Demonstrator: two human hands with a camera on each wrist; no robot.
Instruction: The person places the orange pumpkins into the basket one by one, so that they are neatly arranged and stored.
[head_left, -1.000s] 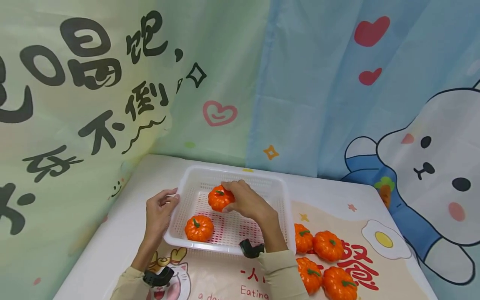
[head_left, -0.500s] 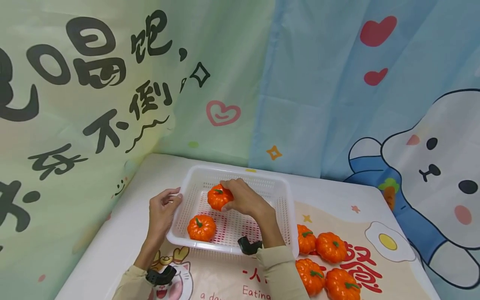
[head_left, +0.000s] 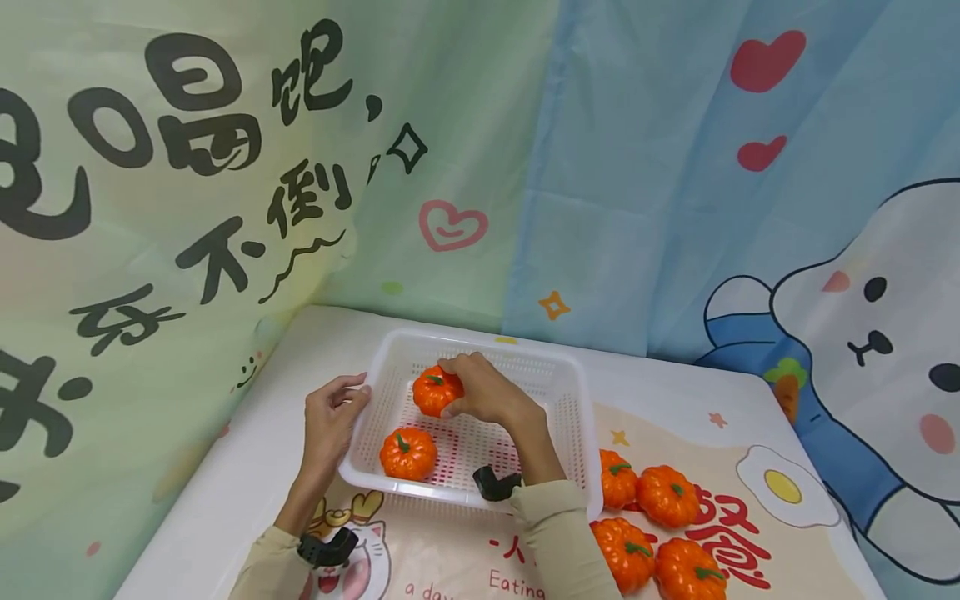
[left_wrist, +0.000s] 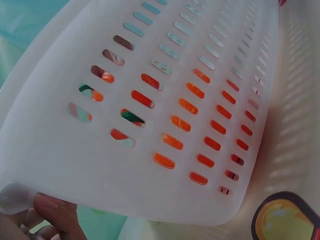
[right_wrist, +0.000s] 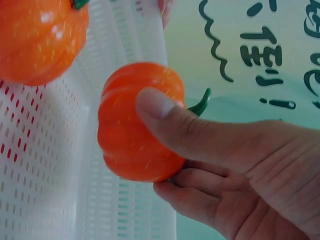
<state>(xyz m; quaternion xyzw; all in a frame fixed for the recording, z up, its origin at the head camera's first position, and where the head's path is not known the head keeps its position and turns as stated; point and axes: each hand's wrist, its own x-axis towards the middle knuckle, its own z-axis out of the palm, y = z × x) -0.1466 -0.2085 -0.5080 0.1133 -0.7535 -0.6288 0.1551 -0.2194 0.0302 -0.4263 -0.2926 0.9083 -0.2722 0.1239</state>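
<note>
A white perforated plastic basket (head_left: 480,502) stands on the table. My left hand (head_left: 327,425) holds its left rim, and in the left wrist view the thumb (left_wrist: 57,215) and curled fingers are at the rim. Inside the basket's back left part, my right hand (head_left: 491,392) grips a small orange toy pumpkin (head_left: 435,392) with a green stem. The right wrist view has the thumb across the pumpkin (right_wrist: 135,125) and the other fingers partly hidden behind it. A second pumpkin (head_left: 408,454) sits in the basket's front left corner.
Several more orange pumpkins (head_left: 667,497) are on the table right of the basket, partly hidden by the right sleeve. A printed mat (head_left: 450,550) lies under the basket's front. Printed curtains (head_left: 585,208) hang behind and to the left of the table.
The right hand and its pumpkin have shifted slightly left in the basket. The left hand keeps its place at the rim. The head view has turned a little left.
</note>
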